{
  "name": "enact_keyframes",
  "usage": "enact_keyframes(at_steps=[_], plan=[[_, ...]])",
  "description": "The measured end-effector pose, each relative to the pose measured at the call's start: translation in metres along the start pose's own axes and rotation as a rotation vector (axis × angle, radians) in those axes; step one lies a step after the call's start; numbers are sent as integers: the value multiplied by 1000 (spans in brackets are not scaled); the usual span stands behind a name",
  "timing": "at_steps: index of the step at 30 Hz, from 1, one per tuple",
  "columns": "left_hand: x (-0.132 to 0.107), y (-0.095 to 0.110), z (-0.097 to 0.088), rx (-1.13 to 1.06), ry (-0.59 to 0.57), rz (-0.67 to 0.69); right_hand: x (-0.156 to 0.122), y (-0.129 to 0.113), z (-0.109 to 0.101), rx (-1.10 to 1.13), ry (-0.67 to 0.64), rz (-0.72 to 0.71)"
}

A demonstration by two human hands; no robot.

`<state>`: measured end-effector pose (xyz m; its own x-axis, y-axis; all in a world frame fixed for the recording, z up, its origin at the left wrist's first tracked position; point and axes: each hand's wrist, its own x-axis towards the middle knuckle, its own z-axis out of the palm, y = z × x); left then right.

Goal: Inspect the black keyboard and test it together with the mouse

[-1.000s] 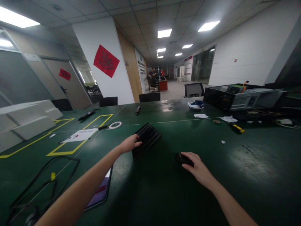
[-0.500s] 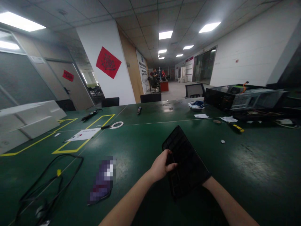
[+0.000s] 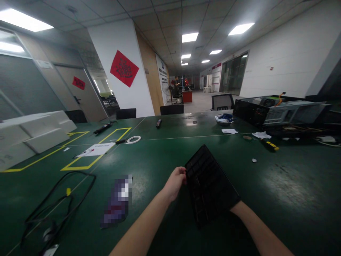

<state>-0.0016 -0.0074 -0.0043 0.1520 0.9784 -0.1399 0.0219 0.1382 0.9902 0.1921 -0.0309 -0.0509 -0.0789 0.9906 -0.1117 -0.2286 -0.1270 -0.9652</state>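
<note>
Tray (image 3: 213, 188), black and divided into compartments, stands tilted in front of you over the bench (image 3: 165, 156), between your two arms. Your left hand (image 3: 173, 183) has its fingers curled at the tray's left edge; whether they clamp it or only touch, you cannot tell from here. Your right hand is hidden behind the tray's lower right side, with only the wrist and forearm (image 3: 254, 224) showing, so its grip cannot be told either. The compartments are too dark to show whether anything sits in them.

If the left fingers are only resting there, the tray could swing or slip toward its lower corner. Anything loose inside would probably slide out with that slope. A sweep to the left might catch the black cable (image 3: 93, 181) or the purple item (image 3: 117, 204), which is masked by blocky squares.

As for writing, the white sheet (image 3: 98, 149) has a printed heading, too small to read. Farther off, the red paper (image 3: 124, 68) on the pillar and the red paper (image 3: 79, 83) on the door carry dark characters you cannot make out, and the wall sign (image 3: 163, 71) has lettering, also illegible. You see no readable brand on the tray or the open computer case (image 3: 279, 110).
</note>
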Motion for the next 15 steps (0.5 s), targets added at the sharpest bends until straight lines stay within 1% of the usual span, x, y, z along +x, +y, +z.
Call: enact_keyframes(at_steps=[1, 2, 3, 5, 8, 10, 13, 15], plan=[[0, 1, -1, -104, 58, -69, -1, -2, 1, 2, -13, 8], [0, 1, -2, -178, 78, -124, -2, -4, 3, 7, -26, 19], [0, 2, -2, -213, 68, -161, -2, -6, 4, 12, -39, 30], [-3, 3, -3, -168, 14, -180, -4, -11, 7, 19, -68, 43], [-8, 7, -2, -30, -39, -147, -8, -18, 11, 26, -108, 49], [-10, 10, -2, -56, -111, -184, -10, -21, 13, 35, -130, 54], [-11, 13, -3, -210, -277, -268, -11, -24, 17, 50, -149, 67], [-10, 11, -4, -292, -337, -289, -9, -23, 19, 58, -153, 73]])
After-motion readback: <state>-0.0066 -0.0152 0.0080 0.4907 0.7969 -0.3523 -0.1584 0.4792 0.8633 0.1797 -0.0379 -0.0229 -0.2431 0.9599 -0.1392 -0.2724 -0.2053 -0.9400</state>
